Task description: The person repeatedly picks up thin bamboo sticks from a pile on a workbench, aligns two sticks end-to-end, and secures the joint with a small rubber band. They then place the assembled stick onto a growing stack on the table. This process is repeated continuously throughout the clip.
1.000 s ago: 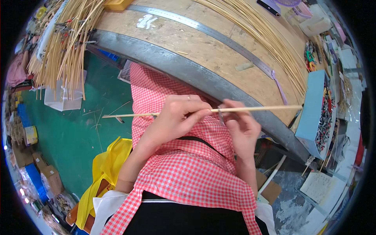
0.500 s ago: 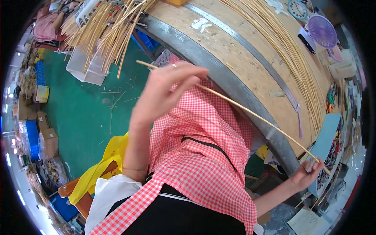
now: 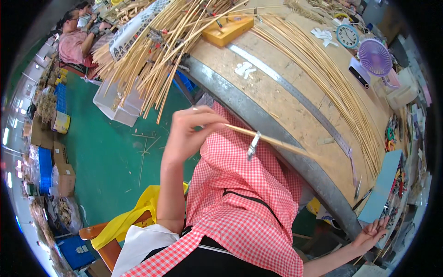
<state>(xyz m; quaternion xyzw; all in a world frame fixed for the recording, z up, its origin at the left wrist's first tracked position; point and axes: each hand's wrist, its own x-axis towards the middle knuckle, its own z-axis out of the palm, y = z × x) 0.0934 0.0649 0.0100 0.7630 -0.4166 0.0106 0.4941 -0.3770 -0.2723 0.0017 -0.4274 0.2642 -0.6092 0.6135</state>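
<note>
Left hand pinches a thin bamboo stick at mid-frame; right hand hangs low at the lower right.

The left hand has its grip clenched on one end of the bamboo stick, which slants down to the right across the metal-edged rim of the wooden surface; a small metal clip hangs from the stick just right of the fingers. The right hand, well apart at the lower right, has its grip released, fingers spread beside a blue board. A red checked apron fills the lower centre under the stick. Loose bamboo strips fan over the surface's right side, a bundle of sticks overhangs the upper left, with a yellow box, a clock and a purple fan toward the top. Green floor lies at the left.
</note>
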